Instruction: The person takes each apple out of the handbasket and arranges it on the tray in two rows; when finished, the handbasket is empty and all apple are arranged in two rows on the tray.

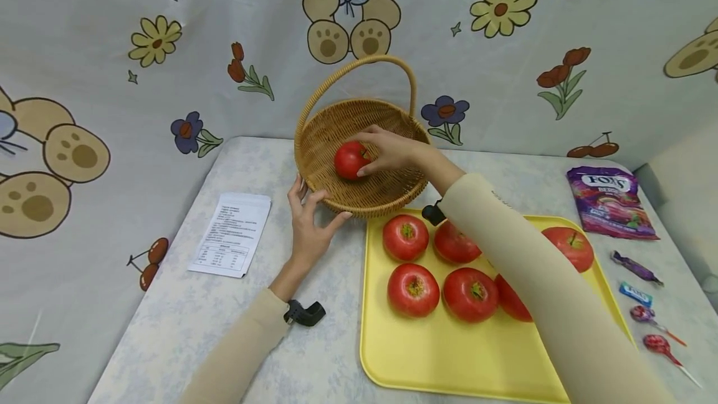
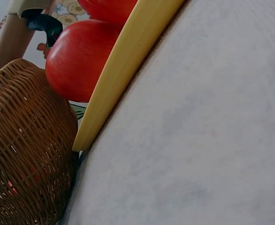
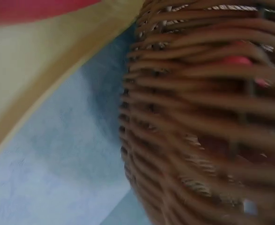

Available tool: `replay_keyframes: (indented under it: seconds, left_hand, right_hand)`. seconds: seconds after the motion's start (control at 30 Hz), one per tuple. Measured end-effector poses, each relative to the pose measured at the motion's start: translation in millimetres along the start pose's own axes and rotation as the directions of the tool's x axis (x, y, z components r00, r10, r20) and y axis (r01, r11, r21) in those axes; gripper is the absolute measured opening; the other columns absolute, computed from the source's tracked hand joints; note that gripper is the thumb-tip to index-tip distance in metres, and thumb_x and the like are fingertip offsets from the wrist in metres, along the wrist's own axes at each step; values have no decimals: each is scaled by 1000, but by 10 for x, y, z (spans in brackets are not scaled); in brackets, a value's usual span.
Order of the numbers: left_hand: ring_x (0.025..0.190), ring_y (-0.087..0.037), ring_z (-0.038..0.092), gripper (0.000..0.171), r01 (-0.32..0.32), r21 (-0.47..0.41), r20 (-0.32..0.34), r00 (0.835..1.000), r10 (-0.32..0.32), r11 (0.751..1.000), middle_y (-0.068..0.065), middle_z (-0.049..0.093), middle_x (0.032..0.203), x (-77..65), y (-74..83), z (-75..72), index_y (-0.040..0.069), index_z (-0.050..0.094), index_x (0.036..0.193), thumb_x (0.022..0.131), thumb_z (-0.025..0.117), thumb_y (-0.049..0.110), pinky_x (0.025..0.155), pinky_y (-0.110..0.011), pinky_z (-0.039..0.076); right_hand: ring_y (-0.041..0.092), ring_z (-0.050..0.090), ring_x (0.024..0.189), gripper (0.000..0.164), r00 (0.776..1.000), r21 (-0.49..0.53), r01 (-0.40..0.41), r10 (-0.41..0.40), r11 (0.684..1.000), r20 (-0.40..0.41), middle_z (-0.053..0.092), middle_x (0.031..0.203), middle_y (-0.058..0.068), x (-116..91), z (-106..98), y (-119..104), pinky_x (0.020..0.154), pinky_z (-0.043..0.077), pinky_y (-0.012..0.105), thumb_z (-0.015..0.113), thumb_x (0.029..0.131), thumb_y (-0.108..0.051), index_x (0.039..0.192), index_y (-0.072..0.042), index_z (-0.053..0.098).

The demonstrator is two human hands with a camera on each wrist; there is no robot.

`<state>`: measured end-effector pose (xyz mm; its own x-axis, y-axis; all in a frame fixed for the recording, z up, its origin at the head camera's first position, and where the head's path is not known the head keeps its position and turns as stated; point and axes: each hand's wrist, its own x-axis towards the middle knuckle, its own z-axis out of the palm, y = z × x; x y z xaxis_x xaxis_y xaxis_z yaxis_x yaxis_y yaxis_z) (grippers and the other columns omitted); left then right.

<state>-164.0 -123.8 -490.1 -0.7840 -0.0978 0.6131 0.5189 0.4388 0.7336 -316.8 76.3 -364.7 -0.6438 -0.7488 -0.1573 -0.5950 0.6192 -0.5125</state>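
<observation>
Inside the tilted wicker basket [image 1: 387, 195] at the back of the table, my right hand [image 1: 387, 148] grips a red apple [image 1: 349, 161], thumb at its lower right and fingers over its top. My left hand [image 1: 311, 226] rests against the basket's front left, fingers spread along the rim and outer wall. Woven basket wall [image 2: 29, 136] fills the lower left of the left wrist view; neither hand's fingers show there. In the right wrist view the basket side [image 3: 198, 117] is close and blurred, with red glimpsed through the weave.
A yellow tray [image 1: 437, 354] with several red apples [image 1: 414, 290] lies to the front right, partly under my right sleeve. A purple candy bag [image 1: 610, 201], wrapped sweets and lollipops [image 1: 657, 344] lie at the far right. A white printed packet [image 1: 232, 234] is on the left.
</observation>
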Motion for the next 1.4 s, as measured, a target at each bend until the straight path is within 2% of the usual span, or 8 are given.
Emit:
replay_keyframes:
  seconds: [0.27, 0.5, 0.73, 0.87, 1.03, 1.13, 1.27, 1.4]
  left_hand:
    - [147, -32, 23, 54, 12, 3, -3, 1000, -12, 1000, -13, 13, 159, -20, 27, -10, 10, 57, 110, 81, 72, 54, 112, -56, 32]
    - [145, -35, 25, 47, -10, -11, -16, 1000, 10, 1000, -13, 14, 158, -5, 28, -28, 13, 58, 110, 80, 79, 43, 111, -58, 33]
    - [143, -44, 25, 49, -24, -13, -37, 999, 24, 1000, -25, 15, 155, 21, 43, -45, 6, 58, 108, 77, 82, 36, 109, -64, 31]
    - [139, -54, 25, 47, -40, -34, -41, 998, 38, 999, -35, 16, 150, 54, 183, -57, -1, 56, 106, 77, 83, 23, 106, -68, 30]
    - [139, -54, 25, 44, -47, -43, -32, 998, 46, 998, -35, 17, 149, 78, 349, -69, -2, 54, 106, 81, 81, 23, 106, -67, 32]
    - [139, -54, 25, 45, -46, -35, -31, 999, 45, 998, -35, 17, 149, 74, 352, -65, -3, 54, 106, 77, 83, 15, 106, -67, 31]
    - [138, -56, 24, 51, -54, -25, -29, 998, 53, 998, -37, 15, 149, 51, 204, -31, -4, 56, 107, 66, 87, -1, 104, -70, 31]
    - [142, -49, 24, 51, -48, -20, -24, 999, 48, 999, -30, 15, 153, 15, 29, 3, 2, 58, 109, 68, 88, 7, 106, -67, 33]
  right_hand:
    - [35, 43, 130, 71, 998, -8, -21, 21, 1000, 63, 28, 151, 19, 213, 144, -13, 109, 38, 51, 75, 88, -30, 149, -25, 39]
    - [33, 43, 132, 62, 997, -48, 42, -39, 998, 72, 32, 148, 16, 324, 235, -155, 108, 40, 50, 74, 89, -25, 145, -25, 45]
    - [34, 48, 125, 53, 997, -105, 73, -71, 992, 19, 39, 139, 16, 391, 265, -278, 102, 45, 50, 76, 87, -22, 136, -22, 55]
    - [33, 51, 118, 53, 996, -117, 88, -89, 989, -4, 41, 134, 17, 374, 232, -266, 100, 47, 47, 77, 86, -24, 135, -21, 57]
    - [28, 53, 110, 52, 991, -96, 118, -123, 988, -55, 43, 130, 15, 188, 68, -280, 94, 49, 44, 78, 85, -24, 133, -23, 59]
    - [28, 51, 113, 51, 982, -96, 157, -166, 983, -92, 43, 130, 14, 7, -72, -314, 94, 49, 45, 79, 84, -24, 132, -25, 60]
    - [29, 48, 118, 51, 967, -114, 191, -207, 975, -150, 43, 132, 14, -293, -243, -349, 94, 49, 46, 80, 83, -25, 131, -27, 61]
    - [27, 47, 114, 51, 950, -132, 214, -238, 968, -202, 44, 132, 13, -675, -372, -350, 87, 51, 43, 81, 82, -22, 129, -27, 63]
